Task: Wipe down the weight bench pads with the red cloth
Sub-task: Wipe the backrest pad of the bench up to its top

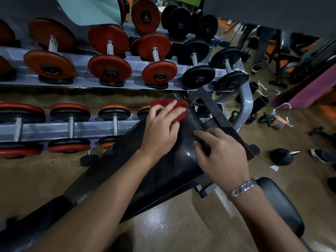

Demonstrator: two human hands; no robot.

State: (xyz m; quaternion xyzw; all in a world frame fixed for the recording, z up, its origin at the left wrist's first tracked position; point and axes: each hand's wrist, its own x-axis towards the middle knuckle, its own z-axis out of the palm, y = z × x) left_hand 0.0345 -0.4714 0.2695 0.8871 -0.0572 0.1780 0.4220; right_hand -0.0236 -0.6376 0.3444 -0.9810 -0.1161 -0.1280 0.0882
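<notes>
Left hand lies flat with spread fingers on the red cloth, pressing it down rather than clutching it; hand edges slightly blurred. Head view, the only 1: cloth sits bunched at the far upper end of the black back pad, part of it overhanging the top edge. Right hand, bracelet at the wrist, rests with bent fingers on the pad's right side, just beside the metal frame bar. Its thumb is hidden, so I cannot tell whether it clamps the edge or only leans there. Pad surface near that hand looks glossy, possibly damp. Seat pad sits lower right, apart from both hands. Dumbbell rack stands close behind the pad's top end; kettlebell on the floor to the right. Judgement: wiping is under way at the top of the back pad, with the seat pad likely still to do. Risks: with only a flat palm holding it, the cloth could slide off the top end and drop toward the rack. A bunched cloth covers only a narrow strip, so patches may be missed. A hard stroke to the right could run knuckles into the frame bar.
</notes>
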